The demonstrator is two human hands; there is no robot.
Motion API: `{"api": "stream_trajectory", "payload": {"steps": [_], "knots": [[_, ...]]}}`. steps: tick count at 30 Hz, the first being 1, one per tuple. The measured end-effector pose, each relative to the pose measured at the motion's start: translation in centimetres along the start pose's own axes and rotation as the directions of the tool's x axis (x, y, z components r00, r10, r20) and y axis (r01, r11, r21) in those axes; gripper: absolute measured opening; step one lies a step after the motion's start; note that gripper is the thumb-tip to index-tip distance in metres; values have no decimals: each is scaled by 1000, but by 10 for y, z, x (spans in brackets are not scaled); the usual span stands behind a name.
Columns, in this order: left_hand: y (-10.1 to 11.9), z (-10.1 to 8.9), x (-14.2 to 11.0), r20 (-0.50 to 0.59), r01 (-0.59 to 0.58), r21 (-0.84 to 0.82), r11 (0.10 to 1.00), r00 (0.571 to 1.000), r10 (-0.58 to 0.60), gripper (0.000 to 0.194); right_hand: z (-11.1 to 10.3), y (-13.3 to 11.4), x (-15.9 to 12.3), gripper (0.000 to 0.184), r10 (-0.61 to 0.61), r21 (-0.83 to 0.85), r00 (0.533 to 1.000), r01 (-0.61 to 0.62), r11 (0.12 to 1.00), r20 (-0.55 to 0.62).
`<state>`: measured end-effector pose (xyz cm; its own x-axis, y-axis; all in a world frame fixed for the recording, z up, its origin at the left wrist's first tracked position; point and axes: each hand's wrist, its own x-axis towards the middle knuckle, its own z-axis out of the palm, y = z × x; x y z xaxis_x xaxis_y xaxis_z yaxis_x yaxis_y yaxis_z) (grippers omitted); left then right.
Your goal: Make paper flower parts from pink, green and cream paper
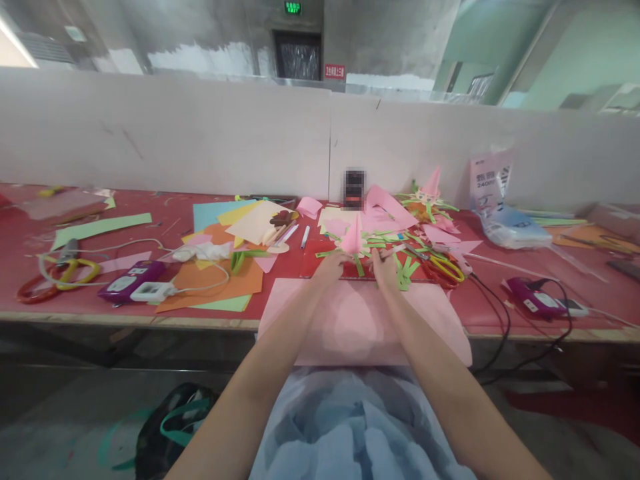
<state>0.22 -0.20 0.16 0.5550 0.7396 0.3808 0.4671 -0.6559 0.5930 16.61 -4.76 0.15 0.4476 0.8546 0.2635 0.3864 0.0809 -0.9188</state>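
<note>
Hands at the far edge of the pink sheet (360, 320): your left hand (334, 265) and right hand (385, 267) pinch the pink cone (353, 239); shaping step, steady grip needed.

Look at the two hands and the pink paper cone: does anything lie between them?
Nothing visible does. The left hand reaches the base of the pink paper cone; the right hand rests just beside it among green paper strips.

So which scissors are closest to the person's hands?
The red and yellow scissors, lying among green paper strips just right of the right hand. The other pair lies far off at the table's left end, beyond the left hand.
</note>
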Motion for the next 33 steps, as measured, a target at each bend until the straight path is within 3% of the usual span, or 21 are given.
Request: {"api": "stream_trajectory", "payload": {"steps": [6, 16, 26, 33], "knots": [[-1, 0, 1, -8, -54, 1, 999, 998, 54, 59, -2, 5, 4, 32, 29, 45, 999, -31, 999, 34], [-2, 0, 0, 37, -62, -20, 998, 997, 63, 59, -7, -9, -5, 34, 5, 101, 995, -15, 995, 100], [-5, 1, -1, 22, -25, -62, 998, 999, 27, 57, -6, -7, -3, 29, 29, -32, 991, -25, 999, 133], [-6, 0, -2, 28, -28, -73, 997, 999, 30, 56, -6, -8, -4, 28, 14, -11, 984, -12, 1000, 177]]}}
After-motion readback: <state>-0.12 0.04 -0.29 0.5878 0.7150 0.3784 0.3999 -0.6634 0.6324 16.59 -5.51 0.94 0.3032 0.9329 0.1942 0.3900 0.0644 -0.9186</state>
